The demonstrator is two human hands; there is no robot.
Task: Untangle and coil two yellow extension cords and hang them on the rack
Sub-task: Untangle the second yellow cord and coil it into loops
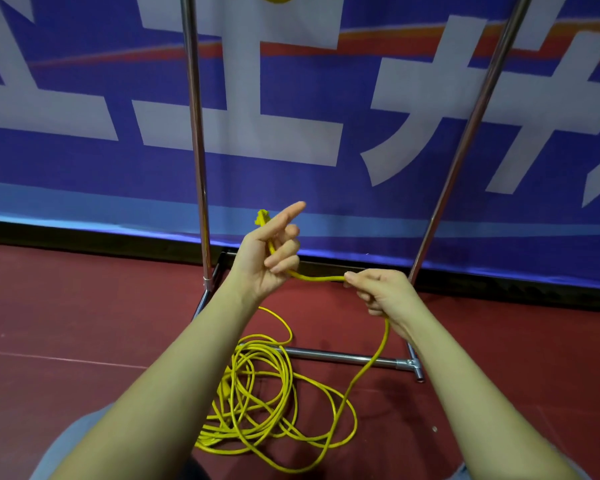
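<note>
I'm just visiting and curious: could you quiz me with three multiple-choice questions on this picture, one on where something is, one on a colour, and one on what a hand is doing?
1. Where does most of the loose cord lie?
A. On the red floor by the rack's base
B. Over the rack's uprights
C. On a table

2. What colour is the cord?
A. Orange
B. Yellow
C. Black

3. What is the right hand doing?
A. Resting flat on the floor
B. Hanging idle
C. Gripping the cord

Answers:
1. A: the tangle of cord is piled on the floor in front of the rack.
2. B: the whole cord is bright yellow.
3. C: the right hand has its fingers curled round the cord, which runs across to the left hand; that hand holds the plug end.
</note>
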